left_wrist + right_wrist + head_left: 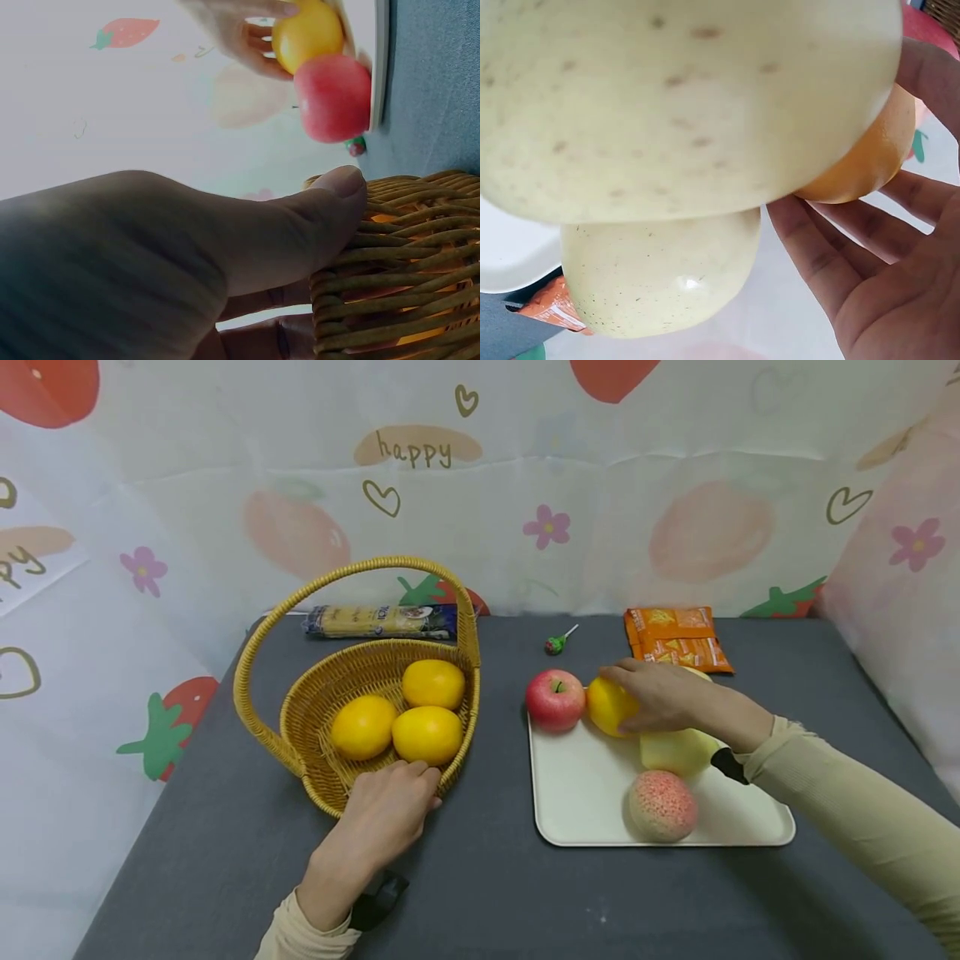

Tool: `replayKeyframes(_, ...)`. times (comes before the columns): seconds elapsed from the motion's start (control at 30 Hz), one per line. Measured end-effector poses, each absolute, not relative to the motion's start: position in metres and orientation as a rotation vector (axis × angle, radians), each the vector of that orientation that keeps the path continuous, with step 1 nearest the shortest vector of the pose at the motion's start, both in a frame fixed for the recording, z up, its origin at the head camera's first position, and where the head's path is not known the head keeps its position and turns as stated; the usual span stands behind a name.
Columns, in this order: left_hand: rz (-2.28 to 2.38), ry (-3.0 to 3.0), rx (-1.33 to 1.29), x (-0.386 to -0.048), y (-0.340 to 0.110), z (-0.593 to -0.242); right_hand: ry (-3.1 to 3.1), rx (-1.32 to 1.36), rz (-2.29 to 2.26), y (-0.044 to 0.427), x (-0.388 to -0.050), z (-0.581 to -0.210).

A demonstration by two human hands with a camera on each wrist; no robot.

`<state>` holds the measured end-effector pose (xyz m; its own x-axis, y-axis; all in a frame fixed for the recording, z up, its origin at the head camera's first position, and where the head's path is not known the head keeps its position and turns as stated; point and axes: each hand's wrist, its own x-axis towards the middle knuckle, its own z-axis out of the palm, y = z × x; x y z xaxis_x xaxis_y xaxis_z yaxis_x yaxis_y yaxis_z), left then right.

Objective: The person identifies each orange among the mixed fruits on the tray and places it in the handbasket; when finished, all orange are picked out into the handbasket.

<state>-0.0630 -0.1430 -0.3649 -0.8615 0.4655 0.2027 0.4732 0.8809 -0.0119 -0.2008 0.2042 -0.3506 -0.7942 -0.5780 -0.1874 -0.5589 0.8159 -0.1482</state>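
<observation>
My left hand (393, 810) grips the near rim of a wicker basket (315, 710); in the left wrist view its thumb (300, 225) lies along the weave, with fingers on the other side. Inside the basket sit several oranges (427, 735). Over the tray (577, 814), my right hand (667, 697) holds another orange (611, 706), fingers curled about its far side. A red apple (555, 702) stands against that orange on the left. Two pale speckled pears (675, 753) lie by the right wrist, partly hidden by the hand. A pinkish peach (663, 807) rests near the tray's front edge.
Behind the basket lies a pack of noodles (382, 621). A green-wrapped lollipop (557, 644) and an orange snack bag (678, 639) lie at the back of the grey table (480, 877). The basket's tall handle (255, 652) arches upward. A printed cloth hangs behind.
</observation>
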Motion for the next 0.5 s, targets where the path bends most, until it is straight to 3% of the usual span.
replayKeyframes(0.5, -0.053, -2.871, -0.712, -0.063, -0.143, -0.365, 2.81, -0.827, -0.249, 0.214, -0.199, -0.331)
